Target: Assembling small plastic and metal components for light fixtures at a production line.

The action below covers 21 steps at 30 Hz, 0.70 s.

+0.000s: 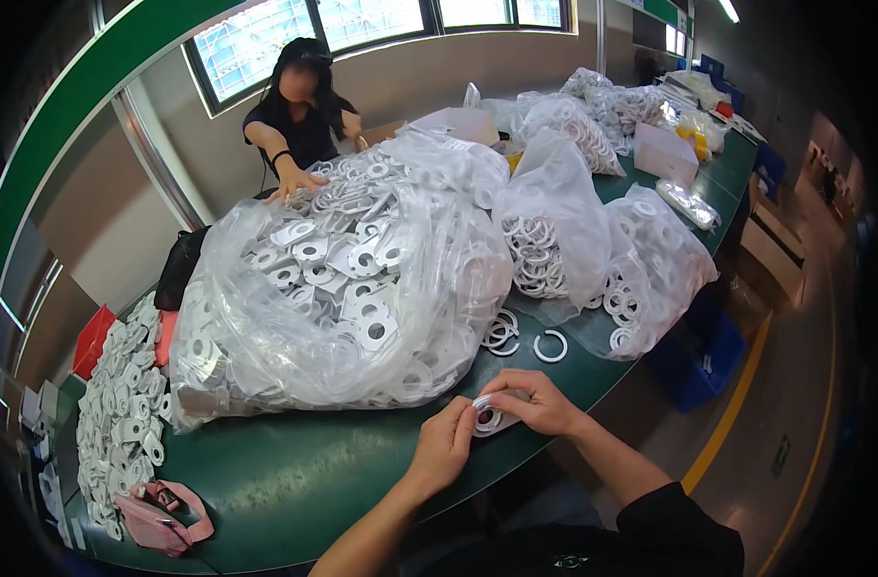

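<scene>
Near the table's front edge, my left hand (444, 444) and my right hand (537, 404) meet over a white flat plastic part with a round hole (488, 419). The fingers of both hands are closed on it, the left at its left side and the right at its top. A white ring seems to sit on the part, but my fingers partly cover it. Just beyond my hands, a white open ring (550, 346) and several stacked rings (501, 332) lie on the green table (304, 471).
A large clear bag (333, 370) full of white holed parts fills the middle. Ring-filled bags (564, 192) stand to its right. Loose parts (122, 418) heap at left, beside a pink pouch (165, 519). Across the table, a co-worker (299, 120) reaches into the big bag. A blue bin (693, 356) stands below, right.
</scene>
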Available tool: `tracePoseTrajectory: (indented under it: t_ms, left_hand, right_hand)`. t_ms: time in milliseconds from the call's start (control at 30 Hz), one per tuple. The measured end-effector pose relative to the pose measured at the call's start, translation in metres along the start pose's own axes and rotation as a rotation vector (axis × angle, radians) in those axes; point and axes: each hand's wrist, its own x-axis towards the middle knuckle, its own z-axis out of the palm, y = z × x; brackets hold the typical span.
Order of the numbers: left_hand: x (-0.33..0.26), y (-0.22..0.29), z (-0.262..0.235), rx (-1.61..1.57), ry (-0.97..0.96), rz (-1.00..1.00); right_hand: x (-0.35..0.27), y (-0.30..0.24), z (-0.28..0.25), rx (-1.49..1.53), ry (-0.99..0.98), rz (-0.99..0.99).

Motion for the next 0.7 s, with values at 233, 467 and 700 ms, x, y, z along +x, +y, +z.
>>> tracePoseTrajectory:
  t_ms: [233, 467, 700]
  left_hand:
    - [0.004, 0.001, -0.001, 0.429, 0.099, 0.133]
    - [0.003, 0.0, -0.005, 0.283, 0.06, 0.0]
    - [0.002, -0.005, 0.02, -0.006, 0.112, 0.071]
  right_hand:
    - [-0.001, 0.001, 0.006, -0.18, 0.104, -0.043]
    - [-0.002, 0.003, 0.009, -0.227, 0.108, -0.039]
    - [-0.002, 0.014, 0.013, 0.325, 0.283, 0.114]
